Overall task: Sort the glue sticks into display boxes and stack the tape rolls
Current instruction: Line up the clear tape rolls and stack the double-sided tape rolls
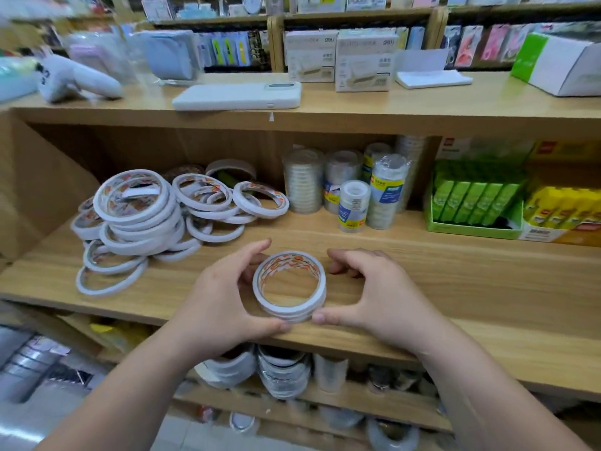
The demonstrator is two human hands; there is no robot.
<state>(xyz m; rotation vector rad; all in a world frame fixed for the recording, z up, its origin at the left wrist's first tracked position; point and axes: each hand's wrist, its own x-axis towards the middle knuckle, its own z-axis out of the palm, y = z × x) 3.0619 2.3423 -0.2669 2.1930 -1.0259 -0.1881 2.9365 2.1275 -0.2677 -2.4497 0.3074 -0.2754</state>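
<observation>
Head-high, close, down onto the shelf (pixel 455 288)

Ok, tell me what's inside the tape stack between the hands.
Only bare shelf shows inside the stack. Its near inner wall is hidden behind the rim, and the left hand and right hand holding it cover bits of its outside.
</observation>
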